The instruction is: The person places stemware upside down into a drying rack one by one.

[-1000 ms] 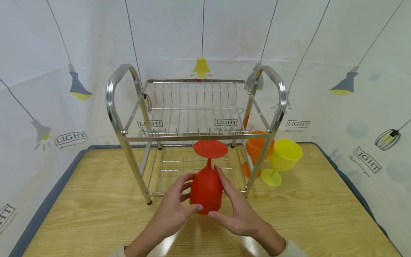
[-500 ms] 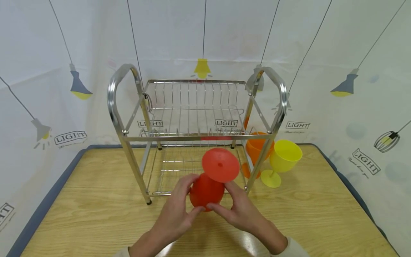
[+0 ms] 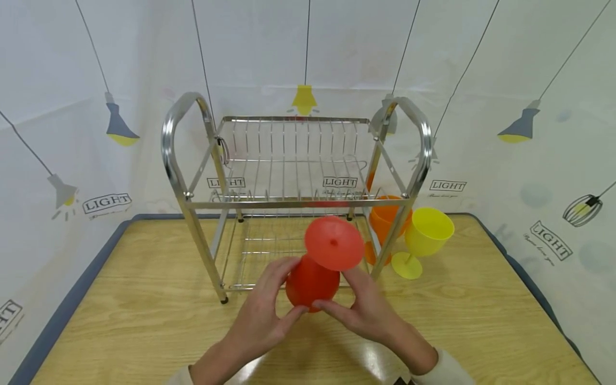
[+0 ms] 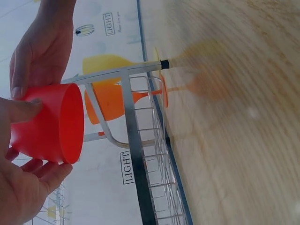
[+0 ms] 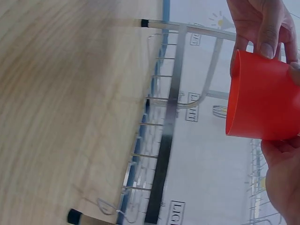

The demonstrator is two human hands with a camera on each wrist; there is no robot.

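A red plastic goblet (image 3: 313,286) is held upside down, its round foot uppermost and tilted toward the head camera and to the right. My left hand (image 3: 262,307) grips the bowl from the left, and my right hand (image 3: 368,310) grips it from the right. Both thumbs lie on the near side of the bowl, tips close together. The left wrist view shows the bowl (image 4: 40,124) raised above the wooden tabletop, its rim facing down to the table. In the right wrist view, fingers of both hands touch the bowl (image 5: 265,96) on opposite sides.
A two-tier metal dish rack (image 3: 289,204) stands just beyond the hands, with wire shelves. To its right are an upright orange goblet (image 3: 382,222), partly behind the rack's post, and a yellow goblet (image 3: 428,232). A white printed sheet (image 3: 510,176) hangs around the table (image 3: 144,331).
The goblet's foot has tipped from pointing away, over the rack's lower shelf, to facing the head camera and leaning right. Both hands have kept hold of the bowl.
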